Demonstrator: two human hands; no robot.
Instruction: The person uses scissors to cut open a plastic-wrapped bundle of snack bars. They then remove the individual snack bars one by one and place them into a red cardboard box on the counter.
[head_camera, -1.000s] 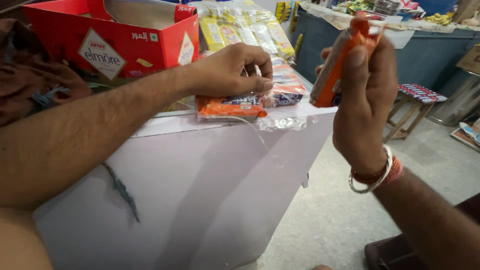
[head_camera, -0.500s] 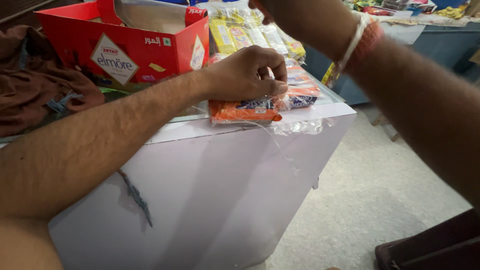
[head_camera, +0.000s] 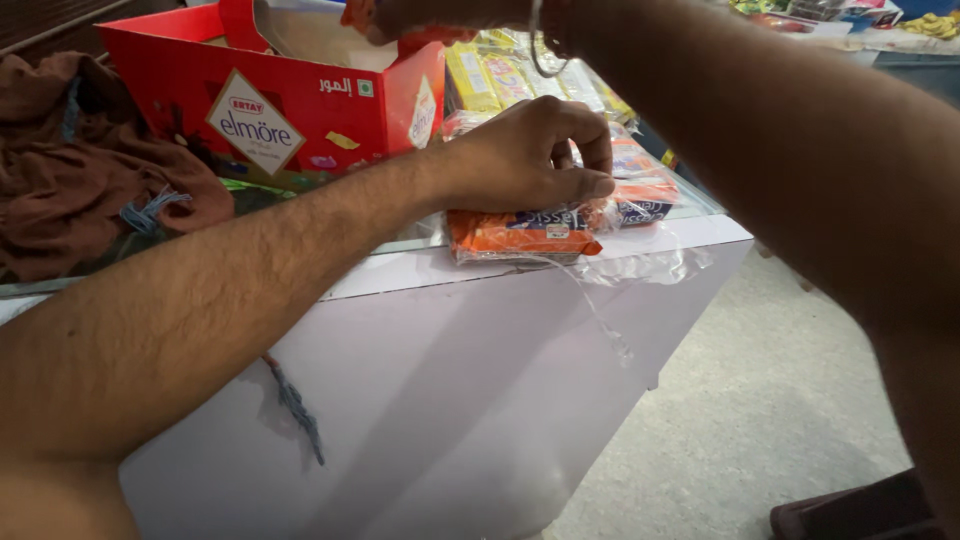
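The left hand (head_camera: 530, 160) is closed in a pinch, thumb and forefinger pressed together on the clear plastic wrap at the top of the orange rectangular foil packets (head_camera: 525, 232). The rest of the hand rests on the packet bundle, apparently to hold it steady against the counter (head_camera: 480, 400) while the wrap is gripped. The bundle lies at the front edge of the white counter, directly beneath the hand. A loose strip of clear plastic film (head_camera: 640, 268) trails from the bundle toward 4 o'clock and hangs over the counter edge.

The right hand (head_camera: 420, 18) is seen at 12 o'clock from the left hand, at the top border of the view, reached over the open box. It is cut off by the frame; something orange shows beside it, but whether it is gripped cannot be told. A metal bangle (head_camera: 540, 45) is worn on the right wrist.

At 11 o'clock from the left hand, an open red cardboard carry box with a handle (head_camera: 250, 110) stands on the counter. Behind the packets, at 1 o'clock, rows of yellow wrapped packets (head_camera: 500, 75) are laid out flat. At 9 o'clock, well apart, a crumpled brown cloth (head_camera: 80, 180) lies on the counter. A grey concrete floor (head_camera: 760, 420) is visible below at 4 o'clock.
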